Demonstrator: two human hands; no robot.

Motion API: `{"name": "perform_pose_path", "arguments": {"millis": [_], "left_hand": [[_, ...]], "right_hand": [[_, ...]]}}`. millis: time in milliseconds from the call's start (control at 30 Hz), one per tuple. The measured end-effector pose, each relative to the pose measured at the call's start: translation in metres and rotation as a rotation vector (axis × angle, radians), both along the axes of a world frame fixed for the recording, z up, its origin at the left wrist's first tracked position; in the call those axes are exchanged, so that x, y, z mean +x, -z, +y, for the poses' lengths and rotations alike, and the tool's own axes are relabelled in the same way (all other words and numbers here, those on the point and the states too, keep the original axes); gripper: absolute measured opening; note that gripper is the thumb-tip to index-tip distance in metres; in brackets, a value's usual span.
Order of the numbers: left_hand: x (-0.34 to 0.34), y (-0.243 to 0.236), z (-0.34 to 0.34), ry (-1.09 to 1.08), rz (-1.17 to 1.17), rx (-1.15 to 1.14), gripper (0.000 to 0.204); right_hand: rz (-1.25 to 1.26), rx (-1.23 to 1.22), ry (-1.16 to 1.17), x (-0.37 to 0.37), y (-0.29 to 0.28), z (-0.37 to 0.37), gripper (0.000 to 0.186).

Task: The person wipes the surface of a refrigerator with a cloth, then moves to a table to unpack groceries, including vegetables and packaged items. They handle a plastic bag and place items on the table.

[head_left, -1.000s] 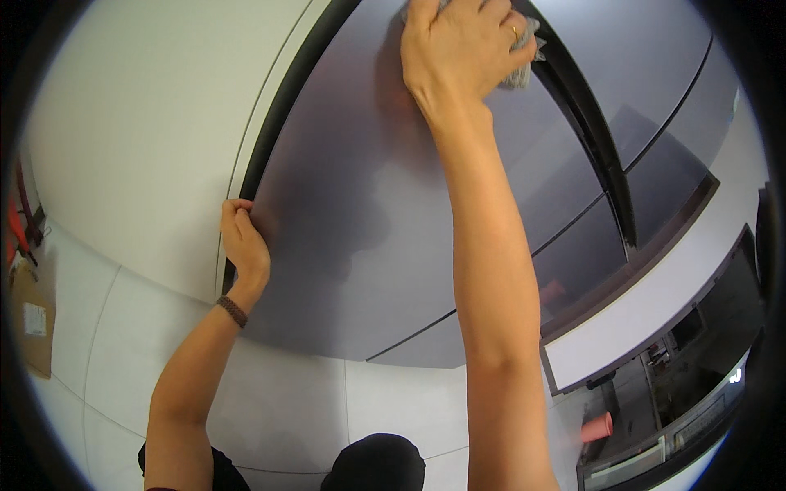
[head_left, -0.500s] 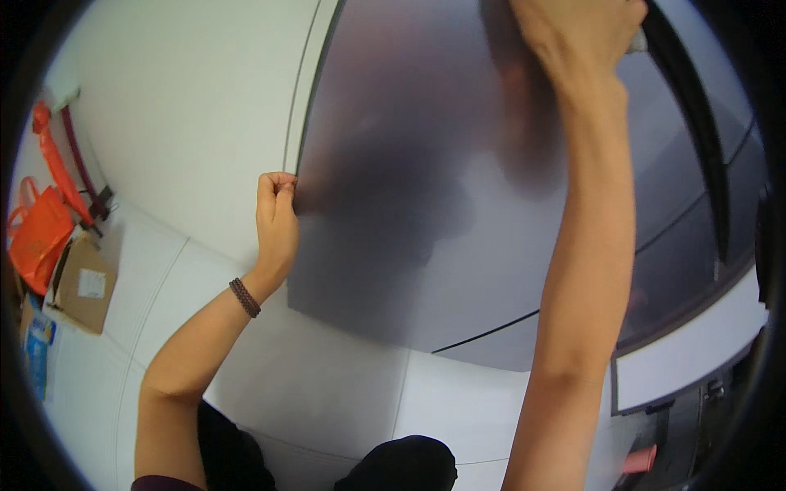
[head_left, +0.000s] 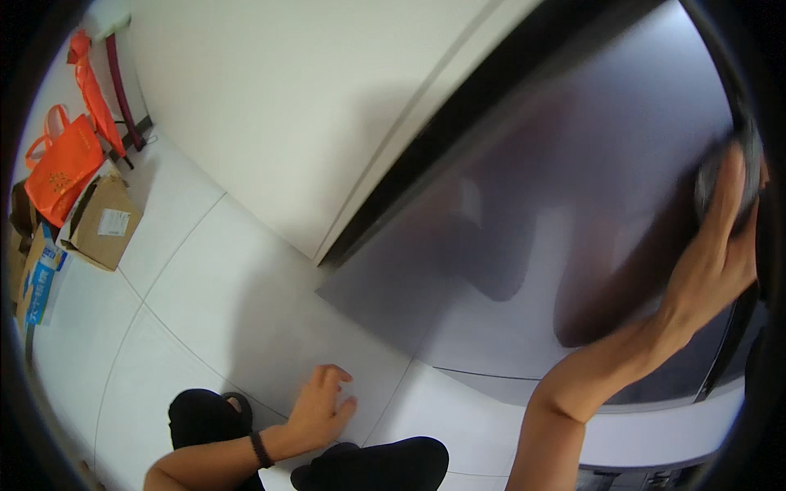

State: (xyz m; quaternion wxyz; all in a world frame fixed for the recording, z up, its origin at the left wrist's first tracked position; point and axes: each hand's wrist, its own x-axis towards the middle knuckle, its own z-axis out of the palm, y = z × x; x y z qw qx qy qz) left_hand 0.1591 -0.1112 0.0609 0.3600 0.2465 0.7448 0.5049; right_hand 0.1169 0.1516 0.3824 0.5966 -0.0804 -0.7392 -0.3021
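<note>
A large glossy dark-grey panel (head_left: 508, 327) fills the right half, mirroring dim shapes of my arm and hand. My right hand (head_left: 712, 254) reaches across it to the far right. It is closed on a grey cloth (head_left: 725, 176), a bunched wad held against the panel's right-hand side; part of the hand and cloth is lost in the dark rim. My left hand (head_left: 319, 409) hangs above the floor in front of my knees, fingers loosely bent and apart, touching nothing. A dark braided bracelet (head_left: 260, 450) circles that wrist.
A tall white panel (head_left: 270, 106) stands left of the grey one, with a black strip (head_left: 426, 155) between them. At the far left are an orange bag (head_left: 65, 168), an orange wrapped bundle (head_left: 97, 98) and a cardboard box (head_left: 106, 225). White tiles (head_left: 196, 286) cover the floor.
My left hand has let go of the grey panel's left edge and dropped toward my knees. My right hand has moved from the top to the far right. The view has turned.
</note>
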Motion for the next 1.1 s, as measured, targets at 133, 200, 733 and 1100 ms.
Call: {"name": "perform_pose_path", "arguments": {"millis": [133,200,733,1100], "left_hand": [[-0.005,-0.019,-0.003,0.013,0.098,0.046,0.033],[-0.01,-0.025,-0.012,0.021,0.174,-0.019,0.033],[0.114,-0.015,-0.107,0.415,0.045,-0.436,0.032],[0.082,-0.226,-0.245,-0.189,0.211,-0.45,0.026]], "right_hand": [[-0.015,-0.047,-0.039,0.005,-0.006,-0.018,0.04],[0.056,-0.099,0.087,0.004,-0.001,-0.034,0.043],[-0.187,-0.514,0.146,0.012,-0.004,-0.053,0.056],[-0.438,-0.808,0.178,0.02,-0.062,-0.087,0.028]]}}
